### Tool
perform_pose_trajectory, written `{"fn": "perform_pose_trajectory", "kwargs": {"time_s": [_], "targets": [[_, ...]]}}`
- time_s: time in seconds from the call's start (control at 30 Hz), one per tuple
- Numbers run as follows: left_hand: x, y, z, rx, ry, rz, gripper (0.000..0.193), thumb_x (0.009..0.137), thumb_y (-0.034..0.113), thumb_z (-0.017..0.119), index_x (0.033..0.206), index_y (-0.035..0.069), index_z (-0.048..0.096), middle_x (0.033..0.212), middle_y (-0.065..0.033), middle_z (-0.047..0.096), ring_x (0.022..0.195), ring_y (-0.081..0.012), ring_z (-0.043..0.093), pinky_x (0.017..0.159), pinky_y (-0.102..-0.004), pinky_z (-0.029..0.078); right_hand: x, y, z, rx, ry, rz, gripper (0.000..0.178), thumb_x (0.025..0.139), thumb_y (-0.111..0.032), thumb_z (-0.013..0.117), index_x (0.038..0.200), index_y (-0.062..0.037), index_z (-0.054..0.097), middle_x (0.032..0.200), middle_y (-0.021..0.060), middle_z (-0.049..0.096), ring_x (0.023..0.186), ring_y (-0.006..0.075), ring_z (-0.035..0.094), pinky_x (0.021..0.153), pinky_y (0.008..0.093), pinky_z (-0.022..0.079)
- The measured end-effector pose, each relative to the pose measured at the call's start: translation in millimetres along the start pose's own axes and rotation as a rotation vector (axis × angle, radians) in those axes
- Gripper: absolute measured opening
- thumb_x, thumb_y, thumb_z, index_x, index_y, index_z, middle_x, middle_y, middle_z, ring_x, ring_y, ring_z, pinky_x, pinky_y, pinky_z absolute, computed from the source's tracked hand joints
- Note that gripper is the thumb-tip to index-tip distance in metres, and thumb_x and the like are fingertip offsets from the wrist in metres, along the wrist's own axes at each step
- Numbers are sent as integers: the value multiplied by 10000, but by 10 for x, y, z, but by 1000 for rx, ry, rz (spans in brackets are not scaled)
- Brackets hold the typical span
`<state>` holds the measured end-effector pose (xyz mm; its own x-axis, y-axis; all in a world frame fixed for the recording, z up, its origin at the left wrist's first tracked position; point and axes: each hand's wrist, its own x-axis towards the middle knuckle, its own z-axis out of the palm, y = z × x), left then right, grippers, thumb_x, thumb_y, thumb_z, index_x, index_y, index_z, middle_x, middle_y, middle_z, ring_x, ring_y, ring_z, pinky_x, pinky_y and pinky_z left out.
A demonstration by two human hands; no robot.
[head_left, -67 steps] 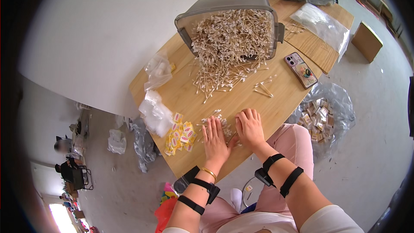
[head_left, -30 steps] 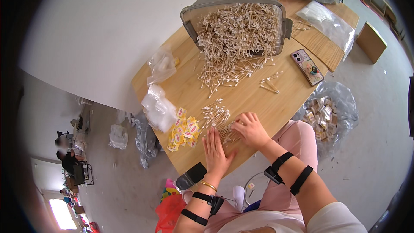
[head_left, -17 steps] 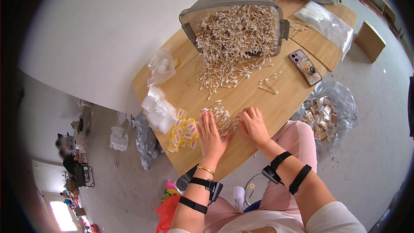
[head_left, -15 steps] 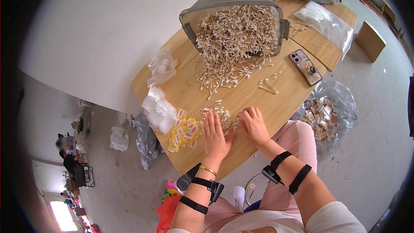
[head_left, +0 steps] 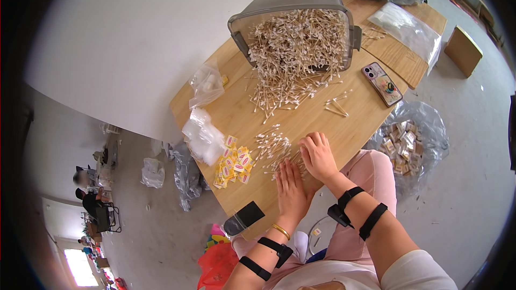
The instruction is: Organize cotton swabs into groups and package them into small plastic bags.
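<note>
1. Wooden table, pale wall beyond.
2. Left hand: flat, unclosed, at near edge of small swab pile; half a second ago, at its left.
3. Right hand: fingers curled, just right of pile; grip cannot be told.
4. Clear floor bag: small packets.
5. Gray bin, tipped: swab mass, spilling onto table.

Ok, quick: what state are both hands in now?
Left hand: open, fingers extended at the small cotton swab pile.
Right hand: fingers bent beside it; cannot tell whether it holds any.

White-tipped cotton swabs lie loosely bunched on the table.
</note>
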<state>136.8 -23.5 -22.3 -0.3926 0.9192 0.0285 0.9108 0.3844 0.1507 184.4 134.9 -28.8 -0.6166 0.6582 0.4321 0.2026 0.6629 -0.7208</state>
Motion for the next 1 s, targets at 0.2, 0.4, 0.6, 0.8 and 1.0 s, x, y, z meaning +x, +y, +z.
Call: {"fn": "perform_pose_trajectory", "kwargs": {"time_s": [0.2,0.4,0.6,0.8,1.0], "targets": [[205,-187,63,-29,-2,-39,991,921,489,650,1576,-85,178,1638,-330,174,1545,-472,119,1244,-595,87,-2,12,-13,-27,1,0,157,908,-113,620,1059,-72,631,1055,139,578,1028,349,531,923,444,440],[541,-484,43,58,90,-100,1014,934,579,588,1586,-68,160,1649,-315,161,1564,-411,116,1257,-570,61,5,48,53,-12,8,8,187,915,-114,605,1096,-67,623,1074,144,580,1042,353,530,932,446,436],[445,-469,113,-6,132,6,1038,932,545,615,1582,-95,121,1658,-309,134,1562,-425,103,1265,-534,86,-3,45,62,-7,13,21,239,930,-94,569,1165,-61,598,1098,151,576,1067,360,528,957,452,429],[556,-441,73,14,70,-43,1042,939,586,583,1575,-107,136,1660,-301,142,1563,-410,118,1273,-525,90,9,3,50,-10,13,22,229,934,-90,561,1157,-62,603,1104,151,579,1070,360,530,970,459,423],[691,-423,82,159,64,-109,1006,957,591,540,1575,-103,155,1663,-289,155,1569,-392,115,1276,-518,62,-4,29,55,-38,14,31,222,932,-97,565,1146,-63,612,1098,152,582,1071,355,533,966,454,425]]}}
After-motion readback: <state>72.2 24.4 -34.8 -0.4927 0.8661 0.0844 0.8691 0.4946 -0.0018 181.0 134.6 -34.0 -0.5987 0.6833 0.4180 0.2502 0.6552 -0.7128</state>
